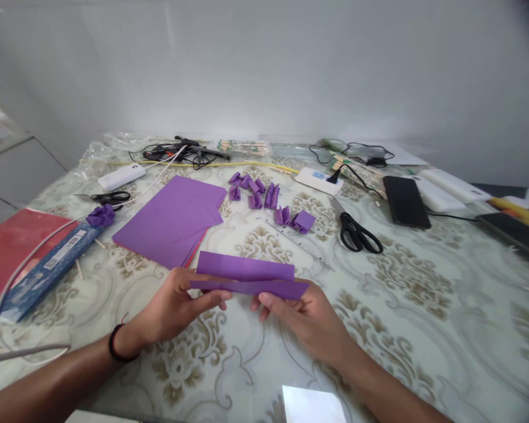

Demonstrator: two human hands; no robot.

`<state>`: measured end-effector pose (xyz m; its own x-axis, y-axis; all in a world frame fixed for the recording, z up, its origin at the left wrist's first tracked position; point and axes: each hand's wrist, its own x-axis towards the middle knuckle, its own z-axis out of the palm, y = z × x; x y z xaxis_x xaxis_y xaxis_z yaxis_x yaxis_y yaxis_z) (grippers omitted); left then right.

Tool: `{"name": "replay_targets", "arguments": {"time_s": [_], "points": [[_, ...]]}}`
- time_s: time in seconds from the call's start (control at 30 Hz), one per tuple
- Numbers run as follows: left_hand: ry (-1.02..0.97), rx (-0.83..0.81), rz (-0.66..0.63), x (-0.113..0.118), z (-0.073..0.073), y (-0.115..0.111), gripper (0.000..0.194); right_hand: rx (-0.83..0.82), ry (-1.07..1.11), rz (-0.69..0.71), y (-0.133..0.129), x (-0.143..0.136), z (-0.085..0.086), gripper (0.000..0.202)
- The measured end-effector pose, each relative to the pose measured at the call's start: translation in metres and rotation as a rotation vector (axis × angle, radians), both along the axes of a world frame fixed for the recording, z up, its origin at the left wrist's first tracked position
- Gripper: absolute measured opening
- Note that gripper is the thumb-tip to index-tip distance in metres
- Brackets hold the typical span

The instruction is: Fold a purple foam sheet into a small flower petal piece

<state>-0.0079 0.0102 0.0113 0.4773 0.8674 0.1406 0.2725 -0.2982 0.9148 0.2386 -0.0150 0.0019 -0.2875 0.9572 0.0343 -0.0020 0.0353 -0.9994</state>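
Note:
A folded purple paper strip (pixel 247 267) is held above the table between both hands, its two long flaps standing apart. My left hand (pixel 180 302) grips the strip's left end, thumb on the near flap and fingers partly hidden behind it. At the right end, my right hand (pixel 302 314) pinches the near flap with its thumb on the front. Beyond the hands lie several small folded purple pieces (pixel 271 195). To their left is a stack of purple sheets (pixel 170 217), with red showing at its lower edge.
Black scissors (pixel 357 234) and a phone (pixel 406 201) lie at right, a ruler (pixel 300 245) in the middle. A power strip (pixel 320 180) and cables sit at the back. Left are a red packet (pixel 22 249), crumpled purple paper (pixel 100 215) and more scissors (pixel 110 197).

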Motion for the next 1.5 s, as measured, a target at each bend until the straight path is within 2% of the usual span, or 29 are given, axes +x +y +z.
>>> {"name": "replay_targets", "arguments": {"time_s": [0.13, 0.4, 0.83, 1.0, 1.1, 1.2, 1.23, 1.37, 1.5], "points": [[-0.009, 0.03, 0.019, 0.002, 0.003, 0.0, 0.025, -0.013, -0.027, 0.008, 0.0, 0.002, -0.003, 0.034], [-0.029, -0.101, 0.036, 0.0, -0.003, 0.003, 0.041, -0.022, -0.046, 0.004, -0.003, 0.004, -0.006, 0.04], [-0.049, -0.182, 0.061, 0.0, -0.003, 0.0, 0.042, -0.009, -0.086, -0.001, -0.003, 0.003, -0.003, 0.039], [-0.045, -0.206, 0.127, -0.001, -0.002, 0.005, 0.038, -0.04, -0.102, 0.007, 0.0, 0.007, -0.002, 0.039], [-0.058, -0.176, 0.173, -0.002, -0.001, 0.007, 0.024, -0.08, -0.102, 0.024, 0.002, 0.008, -0.004, 0.039], [-0.03, -0.099, 0.185, -0.002, -0.002, 0.007, 0.044, -0.111, -0.065, 0.048, 0.002, 0.007, -0.006, 0.037], [-0.013, -0.07, 0.178, -0.002, -0.003, 0.007, 0.044, -0.118, -0.051, 0.053, 0.002, 0.007, -0.007, 0.037], [0.064, 0.019, 0.149, -0.001, -0.007, 0.005, 0.029, -0.157, -0.011, 0.051, 0.003, 0.005, -0.009, 0.037], [0.081, 0.115, 0.132, -0.001, -0.01, 0.002, 0.027, -0.167, 0.01, 0.039, 0.005, 0.004, -0.009, 0.037]]}}
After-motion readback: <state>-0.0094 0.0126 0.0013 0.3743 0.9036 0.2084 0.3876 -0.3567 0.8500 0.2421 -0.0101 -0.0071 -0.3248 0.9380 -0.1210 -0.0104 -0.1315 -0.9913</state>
